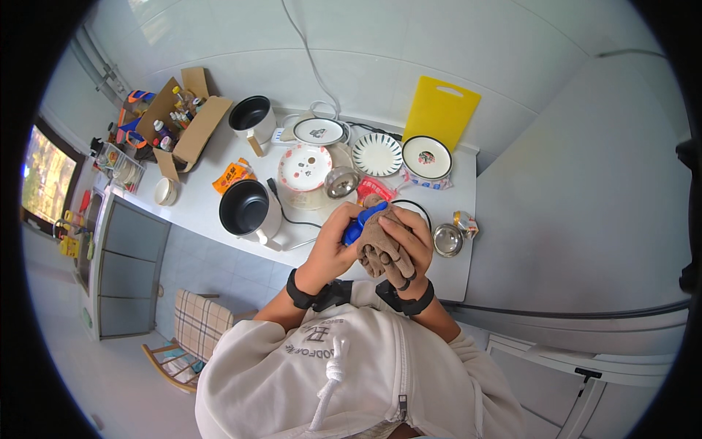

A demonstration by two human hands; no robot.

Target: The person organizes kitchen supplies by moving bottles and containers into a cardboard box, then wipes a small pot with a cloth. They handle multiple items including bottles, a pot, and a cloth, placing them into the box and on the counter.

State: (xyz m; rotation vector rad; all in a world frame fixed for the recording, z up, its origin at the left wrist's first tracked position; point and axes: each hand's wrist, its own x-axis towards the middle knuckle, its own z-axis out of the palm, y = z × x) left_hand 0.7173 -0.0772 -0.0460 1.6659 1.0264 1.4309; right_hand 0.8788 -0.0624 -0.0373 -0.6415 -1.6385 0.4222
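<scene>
My left hand [335, 241] grips a shiny blue plastic object [352, 232], partly hidden by my fingers and the cloth. A crumpled brown cloth [379, 241] with dark edging is held in my right hand [418, 241], and it presses against the blue object. Both hands meet in front of my chest, above the near side of the white counter [200, 186]. Just beyond them lies a red packet [375, 189]. A dark-rimmed white dish [412, 208] is partly covered by my right hand.
Left are two black-lined pots [244, 208], an orange packet [232, 174] and a cardboard box [205, 131] of bottles. Farther back are several plates [377, 155], a steel ladle [341, 183] and a yellow cutting board [440, 112]. A round metal-rimmed lid [448, 240] lies right.
</scene>
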